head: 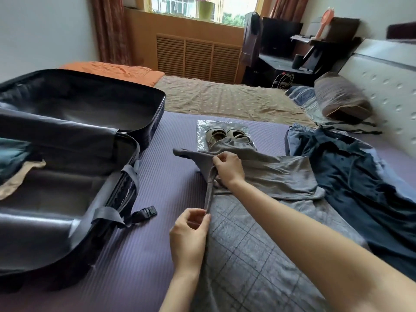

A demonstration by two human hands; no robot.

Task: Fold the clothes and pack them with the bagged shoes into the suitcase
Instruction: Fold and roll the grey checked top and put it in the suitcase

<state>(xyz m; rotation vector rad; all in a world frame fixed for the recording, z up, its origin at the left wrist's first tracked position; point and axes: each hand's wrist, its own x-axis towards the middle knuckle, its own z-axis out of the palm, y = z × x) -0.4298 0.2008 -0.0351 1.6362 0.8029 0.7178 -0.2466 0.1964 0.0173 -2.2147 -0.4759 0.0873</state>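
On the middle of the bed (144,255) lies the grey garment (270,174), spread flat. The left hand (191,230) pinches its lifted side edge at 7 o'clock, and the right hand (228,170) pinches the same edge further up. The bagged shoes (225,135) touch the garment at 12 o'clock. The open suitcase (155,113) is at 9 o'clock and a dark shirt (360,176) at 3 o'clock.

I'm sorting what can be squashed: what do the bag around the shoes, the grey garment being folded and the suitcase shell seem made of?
Shoe bag: thin clear plastic film, glossy; it glints and shoes show through.
Grey garment: soft matte fabric, probably knit; it drapes and creases.
Suitcase shell: likely hard plastic, dark, holds its shape, slight sheen.
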